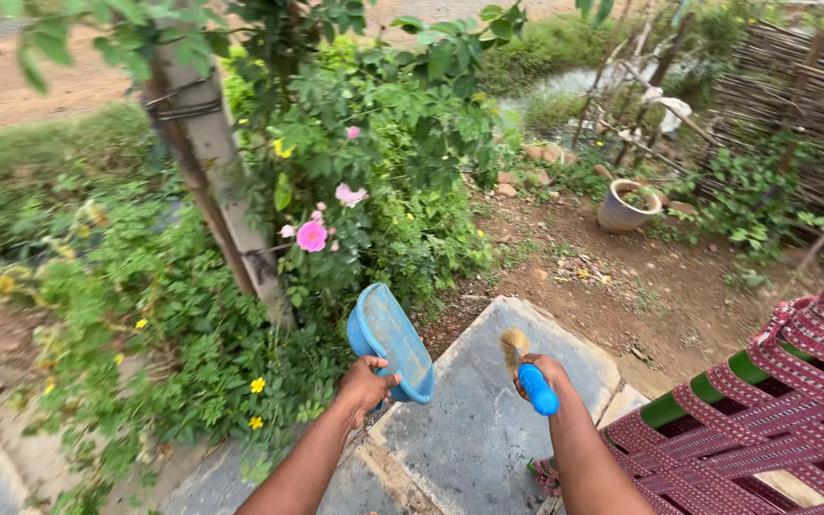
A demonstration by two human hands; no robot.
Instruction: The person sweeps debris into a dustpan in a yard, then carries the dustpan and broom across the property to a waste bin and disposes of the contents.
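This is the yard of a rural home, seen outdoors in daylight. Bare reddish earth (622, 286) covers the ground, with weeds and small stones scattered over it. A flowering shrub (355, 162) with pink blooms climbs around a weathered concrete post (216, 167) wrapped with wire, and low yellow-flowered plants (174, 343) crowd its base. A clay pot (628, 206) stands on the dirt near a fence of woven sticks (793, 95). A grey stone slab (488, 401) forms a step or threshold, and beside it sits a cot (793, 381) strung with maroon woven webbing on a green frame. A dirt road (11, 81) runs beyond the greenery.
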